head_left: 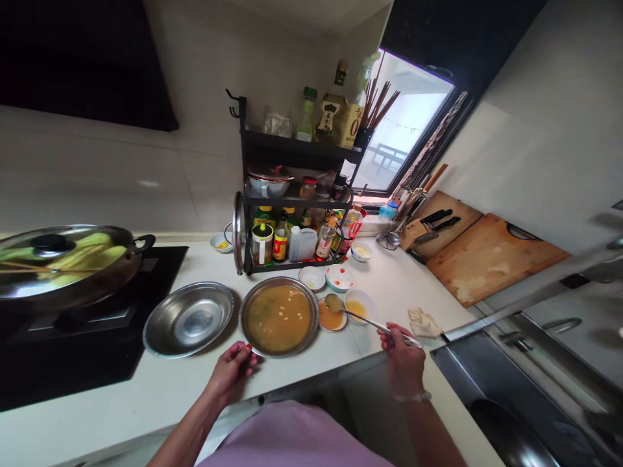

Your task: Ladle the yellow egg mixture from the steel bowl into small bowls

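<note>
My left hand point(233, 370) grips the near rim of a steel basin point(278, 317) filled with yellowish-brown soup, which stands on the white counter. My right hand point(402, 350) is closed on the handle of a metal spoon point(357, 313). The spoon's bowl hovers over a small dish of orange sauce point(331, 318), just right of the basin. A small white bowl with yellow liquid point(359, 305) sits right behind the spoon's handle.
An empty steel basin point(189, 319) lies left of the soup. A lidded wok with greens point(63, 266) sits on the black stove point(73, 344). Behind stand a black spice rack point(292, 214), small bowls point(339, 277), cutting boards point(487, 256) and a sink point(516, 389) at right.
</note>
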Demonstrator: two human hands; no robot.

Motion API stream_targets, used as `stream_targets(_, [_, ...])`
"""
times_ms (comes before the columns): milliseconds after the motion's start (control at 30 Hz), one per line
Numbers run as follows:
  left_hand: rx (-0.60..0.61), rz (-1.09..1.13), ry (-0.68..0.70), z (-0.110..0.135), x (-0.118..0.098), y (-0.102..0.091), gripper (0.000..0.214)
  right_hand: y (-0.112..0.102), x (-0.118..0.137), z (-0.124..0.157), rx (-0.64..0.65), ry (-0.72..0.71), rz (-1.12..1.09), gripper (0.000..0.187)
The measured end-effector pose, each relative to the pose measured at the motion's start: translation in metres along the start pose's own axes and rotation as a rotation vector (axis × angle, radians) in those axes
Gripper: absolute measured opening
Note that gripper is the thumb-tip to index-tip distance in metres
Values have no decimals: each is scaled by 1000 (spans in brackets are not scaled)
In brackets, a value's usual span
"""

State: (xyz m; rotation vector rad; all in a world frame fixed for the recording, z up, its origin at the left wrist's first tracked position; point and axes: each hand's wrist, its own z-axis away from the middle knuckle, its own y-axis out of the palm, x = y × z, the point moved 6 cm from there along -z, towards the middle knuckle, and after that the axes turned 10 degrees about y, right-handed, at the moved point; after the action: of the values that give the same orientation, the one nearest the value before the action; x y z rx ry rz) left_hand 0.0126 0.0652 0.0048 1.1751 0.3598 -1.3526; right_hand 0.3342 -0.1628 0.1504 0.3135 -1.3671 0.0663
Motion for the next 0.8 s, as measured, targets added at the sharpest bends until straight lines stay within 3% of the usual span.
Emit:
stream_targets(200, [13, -10, 8, 0, 0, 0, 30, -32, 15, -20, -151, -107, 50, 43])
stream_targets(400, [11, -5, 16, -2, 1, -1, 32, -37, 16, -19, -194, -260, 277, 52])
stream_targets(500, [6, -3, 10, -2, 1, -1, 30, -34, 19, -12, -137, -358, 353, 48])
stream_targets(667, [-8, -11, 0, -1, 0, 0, 28, -15, 30, 9, 83, -581, 486, 29])
stream_targets(800, [-14, 0, -3, -1, 0, 0, 28, 5, 19, 28, 129, -537, 453, 21])
